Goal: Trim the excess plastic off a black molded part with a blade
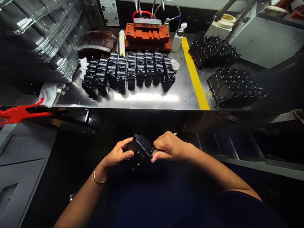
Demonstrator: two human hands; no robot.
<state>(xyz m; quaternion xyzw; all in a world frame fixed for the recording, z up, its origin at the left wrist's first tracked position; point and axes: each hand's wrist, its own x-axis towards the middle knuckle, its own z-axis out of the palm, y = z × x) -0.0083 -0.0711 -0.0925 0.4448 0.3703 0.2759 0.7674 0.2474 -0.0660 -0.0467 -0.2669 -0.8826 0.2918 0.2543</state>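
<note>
My left hand (120, 153) grips a black plastic part (142, 146) by its left side, thumb on the near face. The part is boxy, tilted, and has small shiny pins on its face. It is held in front of my body, below the bench edge. My right hand (167, 147) is closed at the part's right end, fingers curled around a thin tool (175, 134). A pale tip of this tool pokes out behind the knuckles, and a flat strip shows between thumb and finger against the part. The rest of the tool is hidden in the fist.
Rows of similar black parts (127, 71) stand on the metal bench (147, 103). An orange fixture (148, 34) and a white pump bottle (178, 39) are behind them. Right of a yellow tape line (196, 76) sit more black parts (228, 85). Clear trays (47, 34) are stacked left.
</note>
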